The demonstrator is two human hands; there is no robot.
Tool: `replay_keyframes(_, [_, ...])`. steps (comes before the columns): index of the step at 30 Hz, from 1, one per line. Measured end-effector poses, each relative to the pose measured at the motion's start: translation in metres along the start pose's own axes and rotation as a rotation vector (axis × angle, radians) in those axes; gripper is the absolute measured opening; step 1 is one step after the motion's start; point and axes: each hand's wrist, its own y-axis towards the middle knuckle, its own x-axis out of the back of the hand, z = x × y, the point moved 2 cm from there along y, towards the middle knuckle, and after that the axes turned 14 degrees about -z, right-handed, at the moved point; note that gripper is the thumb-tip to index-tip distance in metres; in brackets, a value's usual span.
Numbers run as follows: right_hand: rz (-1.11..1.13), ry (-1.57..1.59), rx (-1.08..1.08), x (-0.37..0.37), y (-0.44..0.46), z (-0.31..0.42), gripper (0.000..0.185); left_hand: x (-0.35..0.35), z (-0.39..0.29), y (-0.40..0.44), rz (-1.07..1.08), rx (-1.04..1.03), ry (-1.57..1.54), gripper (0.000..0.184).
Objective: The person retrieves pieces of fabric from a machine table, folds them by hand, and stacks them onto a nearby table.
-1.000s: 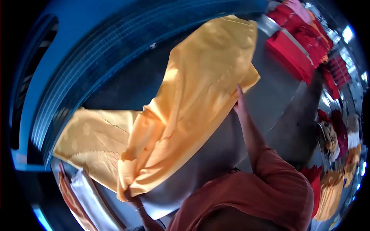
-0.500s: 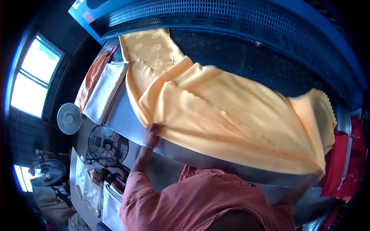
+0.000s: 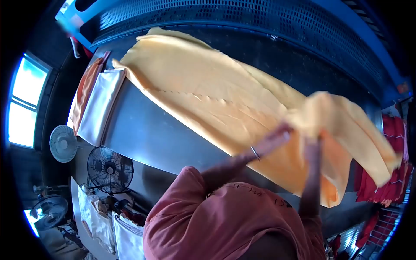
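A large golden-yellow cloth [image 3: 203, 82] lies spread across the metal table, its wavy seam line running lengthwise. Toward the right, part of it is raised and bunched, smeared by motion. My right hand [image 3: 313, 141] is closed on that raised bunch, its fingers mostly hidden by fabric. Just left of it, my left hand [image 3: 279, 133] reaches in against the cloth, wearing a bangle at the wrist; blur hides how its fingers are set. The cloth's right end hangs in a loose fold over red fabric, and a near corner drops past the table's front edge.
Folded white cloth [image 3: 100, 106] and orange cloth [image 3: 86, 93] lie at the table's [image 3: 143, 123] left end. A blue perforated guard [image 3: 216, 17] runs along the back. Red fabric [image 3: 392, 134] hangs at right. Fans [image 3: 110, 170] stand left, near white cloths [image 3: 130, 229].
My left hand has left the cloth's left front edge and swung right, beside my right hand. My right hand has come inward and up, lifting a bunch. The cloth's left end has shifted and flattened.
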Motion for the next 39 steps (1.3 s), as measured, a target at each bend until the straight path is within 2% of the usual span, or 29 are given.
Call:
replay_keyframes(2, [0.259, -0.046, 0.221, -0.074, -0.040, 0.034, 0.045, 0.024, -0.093, 0.000, -0.135, -0.187, -0.007, 0.048])
replay_keyframes(4, [0.429, -0.010, 0.403, -0.129, -0.063, 0.049, 0.043, 0.085, -0.117, 0.003, -0.181, -0.301, 0.490, 0.036])
replay_keyframes(6, [0.535, -0.110, 0.470, -0.164, -0.068, 0.065, 0.042, 0.148, -0.151, 0.000, -0.250, -0.640, 0.547, 0.025])
replay_keyframes(7, [0.447, 0.004, 0.433, -0.176, -0.071, 0.067, 0.038, 0.185, -0.170, -0.005, -0.385, -0.611, 0.494, 0.026])
replay_keyframes(8, [0.413, -0.023, 0.408, -0.184, -0.074, 0.063, 0.037, 0.224, -0.191, -0.011, -0.522, -0.580, 0.441, 0.027])
replay_keyframes(10, [0.345, -0.071, 0.360, -0.185, -0.070, 0.037, 0.034, 0.300, -0.230, -0.020, -0.782, -0.750, 0.430, 0.027])
replay_keyframes(12, [0.231, -0.229, 0.319, -0.176, -0.081, -0.017, 0.030, 0.382, -0.253, -0.028, -1.037, -0.807, 0.503, 0.026])
replay_keyframes(14, [0.164, -0.360, 0.374, -0.147, -0.091, -0.045, 0.027, 0.436, -0.271, -0.051, -1.380, -0.421, 1.338, 0.037])
replay_keyframes(16, [0.094, -0.472, 0.374, -0.112, -0.100, -0.056, 0.027, 0.486, -0.265, -0.061, -1.395, 0.040, 1.469, 0.068])
replay_keyframes(18, [0.044, -0.406, 0.221, -0.074, -0.108, -0.077, 0.025, 0.459, -0.265, -0.069, -1.567, -0.101, 1.457, 0.078])
replay_keyframes(21, [-0.189, -0.555, 0.107, -0.007, -0.123, -0.108, 0.021, 0.434, -0.260, -0.065, -1.757, -0.071, 1.710, 0.085])
replay_keyframes(23, [-0.290, -0.585, -0.001, 0.043, -0.132, -0.128, 0.024, 0.433, -0.263, -0.065, -1.683, -0.023, 1.626, 0.085])
replay_keyframes(25, [-0.377, -0.789, -0.065, 0.095, -0.151, -0.168, 0.029, 0.435, -0.269, -0.065, -1.547, 0.005, 1.568, 0.085])
replay_keyframes(26, [-0.422, -0.887, -0.099, 0.113, -0.162, -0.180, 0.031, 0.479, -0.257, -0.060, -1.466, -0.139, 1.432, 0.079])
replay_keyframes(27, [-0.541, -0.923, -0.330, 0.123, -0.173, -0.180, 0.039, 0.520, -0.243, -0.054, -1.436, -0.269, 1.213, 0.059])
replay_keyframes(28, [-0.543, -0.740, -0.437, 0.134, -0.183, -0.199, 0.041, 0.481, -0.252, -0.061, -1.440, -0.181, 1.181, 0.034])
replay_keyframes(29, [-0.548, -0.556, -0.540, 0.147, -0.197, -0.237, 0.043, 0.515, -0.242, -0.056, -1.258, -0.293, 0.876, 0.020])
replay_keyframes(30, [-0.556, -0.367, -0.637, 0.159, -0.213, -0.259, 0.045, 0.499, -0.242, -0.054, -1.230, -0.275, 0.560, 0.016])
replay_keyframes(32, [-0.439, -0.575, -0.554, 0.150, -0.210, -0.239, 0.047, 0.464, -0.254, -0.043, -1.235, -0.439, 0.338, 0.013])
replay_keyframes(34, [-0.398, -0.747, -0.490, 0.141, -0.201, -0.218, 0.047, 0.405, -0.269, -0.029, -1.089, -0.715, 0.600, 0.012])
replay_keyframes(35, [-0.372, -0.828, -0.454, 0.136, -0.196, -0.212, 0.047, 0.364, -0.273, -0.020, -0.981, -0.709, 0.649, 0.014])
replay_keyframes(37, [-0.384, -0.502, -0.540, 0.129, -0.188, -0.206, 0.045, 0.307, -0.253, -0.001, -0.702, -0.691, 0.684, 0.015])
replay_keyframes(38, [-0.390, -0.337, -0.575, 0.125, -0.182, -0.201, 0.045, 0.271, -0.236, 0.003, -0.568, -0.690, 0.786, 0.014])
replay_keyframes(39, [-0.399, -0.322, -0.678, 0.117, -0.174, -0.183, 0.042, 0.227, -0.211, 0.002, -0.383, -0.736, 0.976, 0.014])
